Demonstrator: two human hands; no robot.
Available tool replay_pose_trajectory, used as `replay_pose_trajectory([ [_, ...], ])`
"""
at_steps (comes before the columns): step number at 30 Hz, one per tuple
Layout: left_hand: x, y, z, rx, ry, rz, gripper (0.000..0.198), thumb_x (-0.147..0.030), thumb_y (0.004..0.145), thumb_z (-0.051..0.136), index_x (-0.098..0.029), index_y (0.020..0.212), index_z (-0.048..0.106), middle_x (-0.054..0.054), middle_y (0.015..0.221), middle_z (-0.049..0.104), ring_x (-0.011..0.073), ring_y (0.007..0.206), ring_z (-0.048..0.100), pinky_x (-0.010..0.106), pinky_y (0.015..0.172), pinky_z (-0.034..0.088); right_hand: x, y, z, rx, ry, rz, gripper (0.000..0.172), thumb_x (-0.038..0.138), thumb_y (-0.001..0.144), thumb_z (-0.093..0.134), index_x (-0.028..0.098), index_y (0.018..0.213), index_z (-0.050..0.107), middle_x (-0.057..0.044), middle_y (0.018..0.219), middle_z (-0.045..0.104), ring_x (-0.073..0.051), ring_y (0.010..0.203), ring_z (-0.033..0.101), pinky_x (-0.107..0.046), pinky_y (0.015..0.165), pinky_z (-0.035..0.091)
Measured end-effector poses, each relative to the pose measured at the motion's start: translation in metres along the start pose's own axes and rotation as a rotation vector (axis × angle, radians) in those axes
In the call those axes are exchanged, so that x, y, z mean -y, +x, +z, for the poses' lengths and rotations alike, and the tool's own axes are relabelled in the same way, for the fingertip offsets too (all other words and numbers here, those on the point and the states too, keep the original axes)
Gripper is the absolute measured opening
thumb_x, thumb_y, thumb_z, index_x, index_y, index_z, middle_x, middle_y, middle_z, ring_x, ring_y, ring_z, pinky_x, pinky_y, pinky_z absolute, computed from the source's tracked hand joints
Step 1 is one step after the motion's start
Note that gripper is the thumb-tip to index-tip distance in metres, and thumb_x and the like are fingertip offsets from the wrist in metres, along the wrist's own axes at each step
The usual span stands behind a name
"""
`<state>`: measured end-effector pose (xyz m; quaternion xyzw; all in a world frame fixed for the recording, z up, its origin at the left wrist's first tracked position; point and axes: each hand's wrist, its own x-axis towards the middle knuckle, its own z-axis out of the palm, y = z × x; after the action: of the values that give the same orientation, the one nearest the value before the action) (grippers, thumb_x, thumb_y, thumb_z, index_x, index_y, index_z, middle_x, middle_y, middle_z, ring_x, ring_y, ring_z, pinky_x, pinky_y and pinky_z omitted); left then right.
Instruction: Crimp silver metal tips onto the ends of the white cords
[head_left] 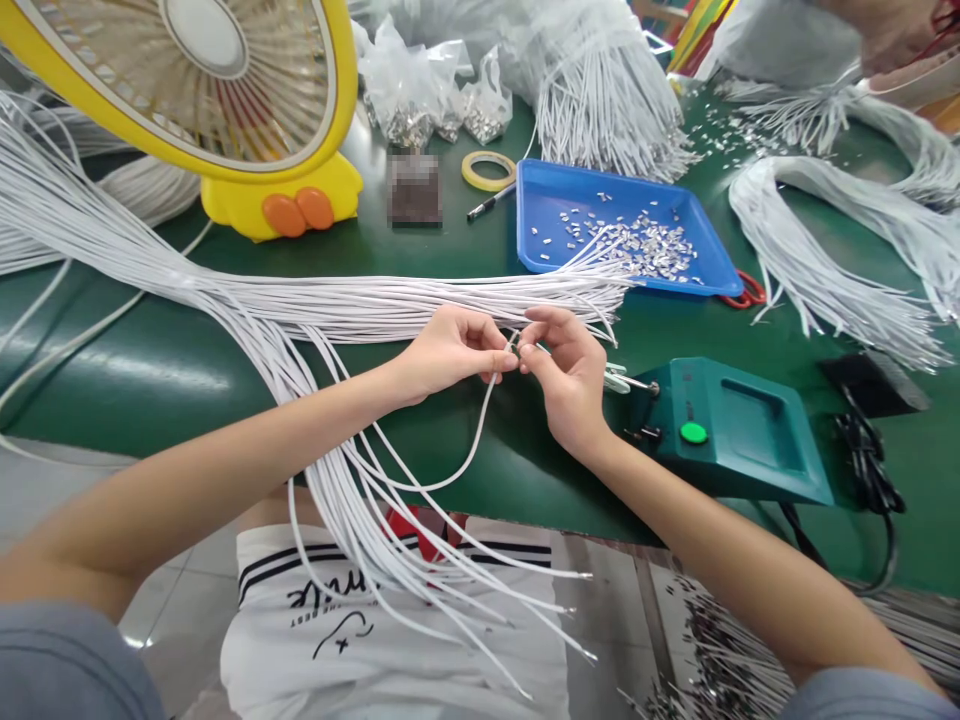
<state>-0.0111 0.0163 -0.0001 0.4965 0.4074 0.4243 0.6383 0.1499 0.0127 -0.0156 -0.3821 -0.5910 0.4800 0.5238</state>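
Observation:
My left hand (461, 345) pinches a white cable (486, 410) close to its end, between thumb and fingertips. Right beside it, my right hand (564, 375) has thumb and index finger brought together at the cable's tip; whatever is between them is too small to make out. Behind both hands lies a thick bundle of white cables (375, 300). More loose cables (360, 500) fan down over the table edge towards my lap. A blue tray (540, 250) with many small metal pieces (652, 245) stands beyond the right hand, some cable ends resting over its near rim.
A green machine (750, 430) with a bright green button sits to the right, its black cord (862, 470) beyond. A yellow fan (281, 200), tape roll (487, 171), pen (491, 201) and bagged parts (409, 95) stand behind. Further cable bundles (847, 230) lie right, near another person (900, 35).

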Motion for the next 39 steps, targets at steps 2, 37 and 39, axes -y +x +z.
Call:
replay_pose_trajectory([
  [2, -0.001, 0.0, 0.0, -0.011, 0.008, -0.003, 0.034, -0.026, 0.053, 0.091, -0.008, 0.061, 0.064, 0.003, 0.056, 0.066, 0.0103, 0.052, 0.061, 0.02, 0.053, 0.051, -0.002, 0.001, -0.001, -0.011, -0.004, -0.009, 0.022, 0.019, 0.079, 0.061, 0.021, 0.101, 0.061, 0.003, 0.074, 0.056, -0.01, 0.068, 0.054, -0.023, 0.06, 0.049],
  [37, 0.007, -0.004, -0.002, 0.07, -0.03, 0.065, 0.036, -0.043, 0.07, 0.082, -0.009, 0.07, 0.068, 0.001, 0.062, 0.059, 0.0079, 0.053, 0.054, 0.021, 0.051, 0.05, -0.014, 0.0, -0.008, 0.024, -0.313, -0.325, 0.028, 0.024, 0.093, 0.047, 0.029, 0.115, 0.063, -0.005, 0.106, 0.062, -0.02, 0.095, 0.06, -0.035, 0.073, 0.055],
  [39, 0.006, -0.004, -0.002, 0.081, -0.043, 0.057, 0.035, -0.041, 0.071, 0.081, -0.009, 0.071, 0.068, 0.001, 0.062, 0.059, 0.0079, 0.054, 0.055, 0.02, 0.052, 0.05, -0.014, 0.001, -0.009, 0.039, -0.348, -0.385, 0.027, 0.024, 0.094, 0.046, 0.028, 0.112, 0.065, -0.006, 0.105, 0.062, -0.021, 0.095, 0.06, -0.038, 0.078, 0.055],
])
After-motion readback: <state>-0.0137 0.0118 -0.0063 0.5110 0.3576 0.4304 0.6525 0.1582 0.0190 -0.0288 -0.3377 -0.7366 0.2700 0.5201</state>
